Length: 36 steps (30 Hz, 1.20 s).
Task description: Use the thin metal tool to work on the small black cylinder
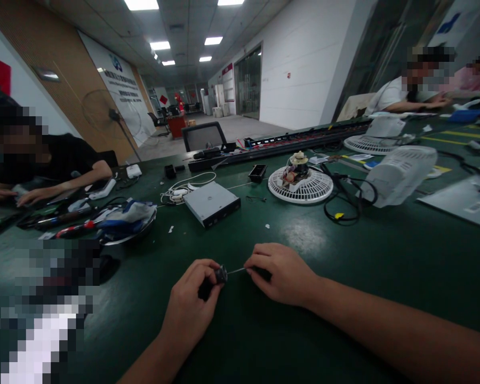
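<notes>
Over the green tabletop (272, 341), the left hand (196, 290) pinches a dark cylindrical part (221, 274), probably light, hard and best gripped round its sides, while the right hand's (282, 272) fingertips pinch the thin rod (237, 271) running between both hands, likely stiff but slippery.

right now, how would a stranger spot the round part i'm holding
Front and centre over the green table, the left hand pinches a small, dark, round part. It stands apart: a thin rod in the right hand points at it.
</notes>
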Each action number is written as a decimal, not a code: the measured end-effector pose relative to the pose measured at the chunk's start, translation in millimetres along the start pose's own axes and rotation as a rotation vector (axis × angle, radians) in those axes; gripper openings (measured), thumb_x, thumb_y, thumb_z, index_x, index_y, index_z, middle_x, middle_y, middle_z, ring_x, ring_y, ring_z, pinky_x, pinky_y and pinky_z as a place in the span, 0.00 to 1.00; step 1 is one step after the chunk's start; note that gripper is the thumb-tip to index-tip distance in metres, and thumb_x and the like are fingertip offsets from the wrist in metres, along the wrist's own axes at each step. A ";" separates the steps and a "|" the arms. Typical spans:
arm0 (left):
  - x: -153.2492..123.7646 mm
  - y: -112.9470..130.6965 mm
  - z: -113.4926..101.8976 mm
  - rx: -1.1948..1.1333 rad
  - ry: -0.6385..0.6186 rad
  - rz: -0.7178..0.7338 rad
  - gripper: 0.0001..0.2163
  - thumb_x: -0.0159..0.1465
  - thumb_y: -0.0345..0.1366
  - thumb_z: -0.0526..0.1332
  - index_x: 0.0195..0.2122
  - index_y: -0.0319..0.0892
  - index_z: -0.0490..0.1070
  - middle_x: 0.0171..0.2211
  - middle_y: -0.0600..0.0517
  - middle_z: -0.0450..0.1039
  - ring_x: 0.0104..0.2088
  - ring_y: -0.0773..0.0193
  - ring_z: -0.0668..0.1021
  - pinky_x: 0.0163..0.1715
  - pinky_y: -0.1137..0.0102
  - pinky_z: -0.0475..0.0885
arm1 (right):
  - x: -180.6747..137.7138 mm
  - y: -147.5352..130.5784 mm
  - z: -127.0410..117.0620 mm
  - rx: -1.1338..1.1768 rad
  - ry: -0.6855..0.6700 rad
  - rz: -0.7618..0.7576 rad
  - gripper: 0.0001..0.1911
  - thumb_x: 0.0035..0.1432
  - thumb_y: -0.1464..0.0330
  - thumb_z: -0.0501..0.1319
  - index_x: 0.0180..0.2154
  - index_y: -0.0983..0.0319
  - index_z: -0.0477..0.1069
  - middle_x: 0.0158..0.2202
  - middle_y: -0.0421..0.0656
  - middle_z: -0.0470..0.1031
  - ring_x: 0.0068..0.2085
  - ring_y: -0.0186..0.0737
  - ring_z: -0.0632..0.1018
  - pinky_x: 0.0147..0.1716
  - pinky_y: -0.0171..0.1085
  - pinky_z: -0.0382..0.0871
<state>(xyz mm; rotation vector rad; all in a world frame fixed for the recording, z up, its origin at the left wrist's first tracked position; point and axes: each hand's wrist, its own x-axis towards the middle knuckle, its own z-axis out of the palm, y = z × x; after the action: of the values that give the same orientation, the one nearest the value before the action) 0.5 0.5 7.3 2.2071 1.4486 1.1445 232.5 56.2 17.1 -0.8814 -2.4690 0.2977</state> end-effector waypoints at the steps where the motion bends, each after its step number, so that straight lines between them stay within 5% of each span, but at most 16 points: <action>1: 0.1 0.3 0.0 0.004 -0.004 -0.001 0.10 0.61 0.23 0.60 0.31 0.44 0.62 0.39 0.52 0.73 0.38 0.62 0.78 0.38 0.64 0.75 | -0.1 0.7 0.5 0.013 -0.009 -0.030 0.07 0.61 0.71 0.59 0.39 0.61 0.75 0.34 0.42 0.73 0.34 0.38 0.73 0.34 0.38 0.63; 13: -0.4 1.5 0.7 -0.012 -0.018 0.060 0.09 0.61 0.23 0.60 0.31 0.44 0.63 0.39 0.50 0.74 0.39 0.61 0.79 0.38 0.64 0.76 | -1.1 0.5 -0.5 0.021 0.033 0.005 0.07 0.63 0.70 0.57 0.39 0.61 0.75 0.33 0.42 0.74 0.34 0.38 0.73 0.35 0.38 0.63; 25: -0.3 1.9 0.9 0.005 0.001 0.039 0.08 0.60 0.23 0.60 0.30 0.44 0.65 0.39 0.51 0.75 0.38 0.61 0.80 0.37 0.64 0.78 | -3.3 -2.9 3.2 0.019 -0.067 -0.073 0.06 0.62 0.70 0.57 0.37 0.61 0.74 0.30 0.40 0.74 0.30 0.35 0.72 0.31 0.36 0.60; 29: -0.3 1.9 0.5 0.006 -0.032 0.071 0.08 0.61 0.23 0.59 0.30 0.44 0.64 0.40 0.50 0.75 0.40 0.60 0.80 0.38 0.63 0.77 | -3.6 -1.1 3.1 -0.015 -0.025 0.046 0.07 0.63 0.69 0.57 0.38 0.60 0.74 0.32 0.41 0.74 0.31 0.36 0.73 0.31 0.36 0.60; 36: -0.8 1.7 1.9 0.027 -0.026 0.110 0.08 0.62 0.23 0.58 0.31 0.44 0.65 0.40 0.49 0.74 0.39 0.60 0.79 0.38 0.63 0.77 | -1.7 -1.6 3.5 -0.018 -0.065 0.043 0.05 0.62 0.69 0.58 0.37 0.60 0.74 0.31 0.40 0.73 0.30 0.36 0.72 0.31 0.36 0.59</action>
<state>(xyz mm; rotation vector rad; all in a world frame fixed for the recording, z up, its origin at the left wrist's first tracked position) 2.9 -0.7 6.7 2.3368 1.3550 1.1316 230.9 53.7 14.1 -0.9480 -2.5185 0.3242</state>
